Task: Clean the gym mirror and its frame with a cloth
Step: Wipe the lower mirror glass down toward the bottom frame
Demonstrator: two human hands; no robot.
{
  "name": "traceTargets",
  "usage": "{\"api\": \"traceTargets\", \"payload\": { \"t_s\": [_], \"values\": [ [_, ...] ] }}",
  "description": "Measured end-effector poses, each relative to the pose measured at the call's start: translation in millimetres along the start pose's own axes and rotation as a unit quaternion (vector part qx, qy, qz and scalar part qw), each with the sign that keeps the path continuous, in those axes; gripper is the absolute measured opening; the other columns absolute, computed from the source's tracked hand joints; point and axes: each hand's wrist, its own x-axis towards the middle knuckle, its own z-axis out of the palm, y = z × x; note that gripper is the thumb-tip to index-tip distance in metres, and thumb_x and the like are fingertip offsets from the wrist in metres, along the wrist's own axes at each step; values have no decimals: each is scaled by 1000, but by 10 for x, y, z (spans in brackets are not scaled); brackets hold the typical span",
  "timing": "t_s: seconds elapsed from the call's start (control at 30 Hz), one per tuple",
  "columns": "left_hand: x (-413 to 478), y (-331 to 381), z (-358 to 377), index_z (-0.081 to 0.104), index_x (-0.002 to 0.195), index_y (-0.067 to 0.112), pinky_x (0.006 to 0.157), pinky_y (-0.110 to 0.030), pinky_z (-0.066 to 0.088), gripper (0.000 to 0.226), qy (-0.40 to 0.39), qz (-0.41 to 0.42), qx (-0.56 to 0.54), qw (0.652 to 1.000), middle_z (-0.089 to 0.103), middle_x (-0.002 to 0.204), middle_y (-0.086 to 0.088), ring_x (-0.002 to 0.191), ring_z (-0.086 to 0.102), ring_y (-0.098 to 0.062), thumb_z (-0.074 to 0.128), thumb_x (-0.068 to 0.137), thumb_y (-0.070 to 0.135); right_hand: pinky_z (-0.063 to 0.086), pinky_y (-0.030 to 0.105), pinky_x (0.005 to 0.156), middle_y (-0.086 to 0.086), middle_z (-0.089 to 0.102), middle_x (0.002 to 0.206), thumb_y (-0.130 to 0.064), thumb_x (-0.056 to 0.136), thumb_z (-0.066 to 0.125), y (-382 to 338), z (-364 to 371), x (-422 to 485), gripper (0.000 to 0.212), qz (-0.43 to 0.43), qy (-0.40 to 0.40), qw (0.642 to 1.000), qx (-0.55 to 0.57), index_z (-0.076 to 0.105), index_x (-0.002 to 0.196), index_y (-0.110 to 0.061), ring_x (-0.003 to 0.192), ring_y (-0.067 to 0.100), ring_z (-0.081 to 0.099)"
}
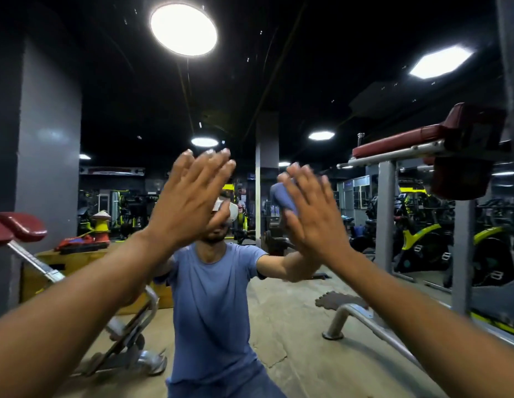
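From the head view, a person stands facing a gym mirror [278, 81] with both arms raised toward the glass. The left hand [189, 202] is spread flat, fingers straight and close together, palm toward the mirror and holding nothing. The right hand [316, 216] is also flat with straight fingers and presses a blue cloth [281, 196] against the glass; the cloth shows past the thumb side of the palm, between the two hands and nearer the right one. The hands are raised to about the same height, near each other but apart. The reflection in the glass shows the person in a blue T-shirt [212, 305], arms up, the face largely hidden behind the left hand. To the right stands a red padded bench [399, 139] on grey metal posts, touching or just beside the mirror's edge. Round and six-sided ceiling lights [183, 29] glow overhead in the reflection.
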Motion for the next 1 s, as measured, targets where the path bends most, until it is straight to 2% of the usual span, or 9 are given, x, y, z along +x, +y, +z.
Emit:
{"api": "traceTargets", "payload": {
  "t_s": [0.07,0.13,0.2,0.33,0.4,0.6,0.73,0.83,1.0],
  "values": [
    [38,-68,54,22,168,6,129,-62,15,80,-4,-61,-6,998,13,177,-16,164,13,-32,34,105,54,7,58,129,8,4,176,-45,110,16,148,-41,316,64,159,40,986,25,13,168,-19,163,23,-1],
    [-17,-37,139,12,170,7,130,-63,11,82,-5,-72,-7,997,2,178,-15,165,1,-30,30,106,56,2,58,129,9,6,176,-43,109,18,19,-33,668,64,243,70,966,50,13,168,-18,163,25,-3],
    [-24,-39,165,9,170,8,130,-63,10,83,-3,-62,-15,998,-1,178,-14,165,-2,-29,30,107,57,-2,56,130,9,5,176,-43,109,21,-236,0,826,65,223,79,970,54,12,168,-16,163,27,-4],
    [-13,-65,148,7,170,7,130,-63,9,85,-11,-59,-10,998,-3,178,-15,165,-4,-29,25,107,60,3,56,130,7,5,176,-42,109,27,-420,31,420,66,18,19,999,34,15,168,-16,163,25,-3],
    [-18,-56,144,8,170,6,130,-63,9,86,-13,-53,-10,998,-1,178,-16,165,-3,-30,22,106,62,7,57,130,7,6,176,-43,109,23,-197,-2,278,66,-36,-2,999,7,16,168,-16,163,23,0],
    [-15,-56,167,10,170,5,129,-64,10,86,-4,-57,-20,998,0,178,-17,165,-2,-31,26,104,60,2,56,130,9,5,176,-45,108,12,-204,-69,1129,66,210,75,973,55,11,167,-16,163,26,-2],
    [-34,-57,161,8,170,6,130,-62,11,85,-5,-52,-29,998,-1,178,-16,165,-3,-30,27,105,58,5,56,130,11,4,176,-39,111,24,-729,55,849,63,67,55,994,60,11,168,-14,163,28,-2],
    [-174,-6,167,9,170,6,131,-61,11,79,1,-53,-42,998,0,178,-16,165,-2,-30,24,108,53,11,58,129,8,7,176,-36,109,30,-692,78,306,64,-30,16,999,34,16,168,-14,163,26,0],
    [-663,258,182,13,169,3,129,-63,17,75,10,-35,-63,997,3,177,-18,165,4,-34,37,108,40,8,59,130,8,10,176,-32,106,26,-796,135,-147,64,156,72,982,79,20,167,-11,163,27,3]
  ]
}}
